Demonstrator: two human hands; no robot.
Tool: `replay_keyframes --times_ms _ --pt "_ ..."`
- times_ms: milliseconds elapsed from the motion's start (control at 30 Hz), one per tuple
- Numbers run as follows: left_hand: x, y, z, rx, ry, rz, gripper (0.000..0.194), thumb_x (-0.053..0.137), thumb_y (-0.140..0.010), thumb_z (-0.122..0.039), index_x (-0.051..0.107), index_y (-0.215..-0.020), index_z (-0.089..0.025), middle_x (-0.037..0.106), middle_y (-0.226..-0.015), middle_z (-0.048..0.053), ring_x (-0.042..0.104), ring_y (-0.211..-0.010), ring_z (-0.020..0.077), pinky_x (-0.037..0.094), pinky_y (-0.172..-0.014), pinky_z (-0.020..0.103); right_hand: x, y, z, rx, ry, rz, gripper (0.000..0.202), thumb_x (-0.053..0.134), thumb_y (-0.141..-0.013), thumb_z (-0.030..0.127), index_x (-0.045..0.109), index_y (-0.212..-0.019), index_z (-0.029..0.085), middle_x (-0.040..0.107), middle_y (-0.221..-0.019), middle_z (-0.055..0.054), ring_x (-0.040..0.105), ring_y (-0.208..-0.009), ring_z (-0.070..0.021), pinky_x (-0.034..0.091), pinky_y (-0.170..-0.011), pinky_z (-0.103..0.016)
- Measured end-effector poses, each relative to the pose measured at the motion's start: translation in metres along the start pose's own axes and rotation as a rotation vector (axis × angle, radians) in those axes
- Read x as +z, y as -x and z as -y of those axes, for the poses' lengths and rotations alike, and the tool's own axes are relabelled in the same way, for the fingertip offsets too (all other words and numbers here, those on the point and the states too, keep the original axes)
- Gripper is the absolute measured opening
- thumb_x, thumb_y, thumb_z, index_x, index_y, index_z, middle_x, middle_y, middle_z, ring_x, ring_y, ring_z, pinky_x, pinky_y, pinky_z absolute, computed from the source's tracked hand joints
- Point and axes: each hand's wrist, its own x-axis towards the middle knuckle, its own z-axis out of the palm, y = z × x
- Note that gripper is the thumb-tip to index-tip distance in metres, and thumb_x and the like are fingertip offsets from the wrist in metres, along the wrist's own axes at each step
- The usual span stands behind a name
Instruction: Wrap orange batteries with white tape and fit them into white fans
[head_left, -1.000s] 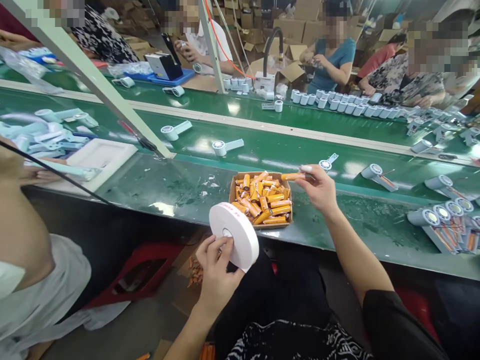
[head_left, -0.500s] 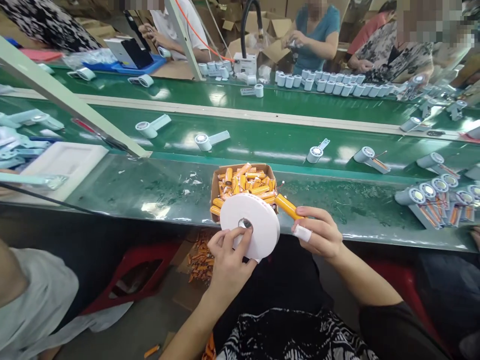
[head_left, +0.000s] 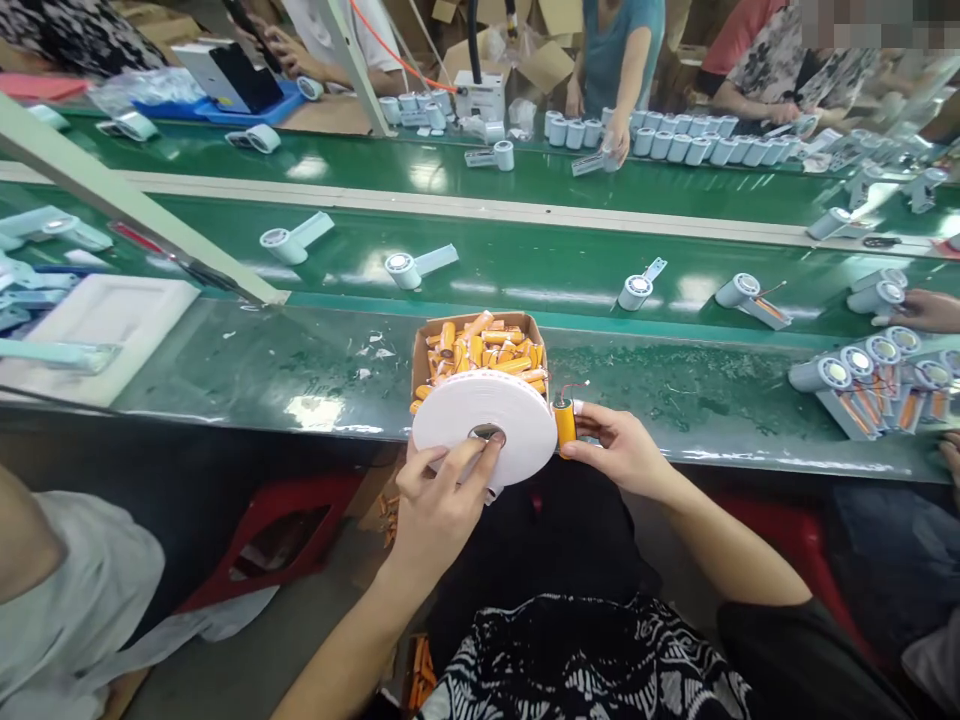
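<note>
- while your left hand (head_left: 444,492) holds the white roll (head_left: 442,420) with fingers at its centre hole, steady its face.
- your right hand (head_left: 621,447), apart from the left, pinches the orange cell (head_left: 567,432) upright just beside the roll's rim; grip lightly, wires (head_left: 576,385) clear.
- mind the cardboard box (head_left: 418,350) behind the roll.

cardboard box (head_left: 419,355) partly hidden behind white roll (head_left: 526,428), co-worker's arm (head_left: 937,312) cut off at right edge
</note>
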Motion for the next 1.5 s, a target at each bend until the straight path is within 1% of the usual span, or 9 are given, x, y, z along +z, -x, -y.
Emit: replay_keyframes --times_ms 167,400,533,700,867,1033,1200,1300,1500 --pt "0.003 -0.018 0.003 0.146 -0.053 0.015 0.062 0.070 -0.088 -0.004 0.065 -0.146 -0.027 0.075 -0.112 0.007 0.045 -0.109 0.0295 0.037 -0.122 0.053 -0.007 -0.007 0.009 0.153 -0.103 -0.026 0.036 0.088 -0.080 0.040 0.081 -0.110 0.023 0.083 -0.104 -0.004 0.080 -0.096 -0.0249 0.065 -0.102 -0.047" --pt "0.020 -0.018 -0.039 0.021 -0.039 -0.053 0.051 0.077 -0.089 -0.023 0.067 -0.139 -0.022 0.068 -0.104 0.012 0.045 -0.116 0.0347 0.031 -0.117 0.069 0.059 0.016 -0.044 -0.073 -0.573 -0.775 0.047 0.092 -0.077 0.045 0.070 -0.115 0.026 0.082 -0.117 -0.007 0.079 -0.111 -0.0245 0.064 -0.103 -0.043" --pt "0.031 -0.013 -0.066 -0.070 0.011 -0.063 0.053 0.079 -0.090 -0.040 0.066 -0.136 -0.017 0.060 -0.101 0.014 0.049 -0.113 0.0362 0.036 -0.107 0.065 0.067 0.021 -0.051 -0.110 -0.643 -0.875 0.052 0.094 -0.076 0.042 0.065 -0.116 0.028 0.082 -0.118 -0.007 0.078 -0.112 -0.0252 0.062 -0.107 -0.049" --pt "0.034 -0.021 -0.092 -0.053 0.140 -0.057 0.058 0.080 -0.089 -0.038 0.064 -0.140 -0.017 0.057 -0.100 0.013 0.049 -0.109 0.0344 0.043 -0.096 0.054 0.008 0.019 -0.031 -0.195 -0.536 -0.795 0.053 0.098 -0.070 0.041 0.069 -0.112 0.025 0.083 -0.107 -0.007 0.081 -0.103 -0.0287 0.063 -0.103 -0.053" --pt "0.055 -0.041 -0.117 0.150 0.271 0.086 0.048 0.079 -0.085 -0.023 0.071 -0.133 -0.023 0.065 -0.103 0.012 0.052 -0.106 0.0305 0.041 -0.101 0.051 -0.094 0.016 -0.013 -0.419 -0.369 -1.039 0.048 0.084 -0.085 0.054 0.066 -0.122 0.030 0.075 -0.133 -0.005 0.073 -0.124 -0.0225 0.061 -0.109 -0.043" --pt "0.090 -0.090 -0.093 0.289 0.085 0.392 0.063 0.086 -0.076 -0.024 0.069 -0.135 -0.009 0.068 -0.115 0.018 0.057 -0.113 0.0374 0.045 -0.103 0.054 -0.173 0.048 -0.028 -0.346 -0.298 -1.140 0.068 0.092 -0.075 0.047 0.060 -0.133 0.030 0.078 -0.123 -0.005 0.077 -0.113 -0.0212 0.064 -0.099 -0.036" --pt "0.102 -0.152 -0.080 0.501 0.071 0.463 0.055 0.079 -0.087 -0.039 0.068 -0.135 -0.013 0.070 -0.122 0.019 0.058 -0.122 0.0378 0.041 -0.112 0.053 -0.180 0.106 -0.061 -0.162 -0.263 -1.207 0.076 0.093 -0.076 0.040 0.049 -0.138 0.031 0.081 -0.112 -0.007 0.080 -0.103 -0.0243 0.065 -0.093 -0.040" --pt "0.129 -0.213 -0.107 0.516 0.030 0.488 0.054 0.065 -0.099 -0.041 0.062 -0.143 -0.011 0.070 -0.119 0.019 0.061 -0.116 0.0362 0.044 -0.105 0.049 -0.170 0.122 -0.072 -0.151 -0.256 -1.264 0.068 0.093 -0.077 0.037 0.049 -0.128 0.030 0.082 -0.107 -0.007 0.081 -0.100 -0.0248 0.065 -0.093 -0.042" --pt "0.234 -0.344 -0.179 0.297 -0.056 0.677 0.067 0.050 -0.105 -0.053 0.048 -0.154 -0.007 0.058 -0.143 0.029 0.064 -0.120 0.0393 0.047 -0.095 0.045 -0.162 0.113 -0.070 -0.214 -0.184 -1.252 0.061 0.093 -0.077 0.032 0.051 -0.121 0.029 0.084 -0.101 -0.006 0.082 -0.099 -0.0300 0.066 -0.090 -0.051"
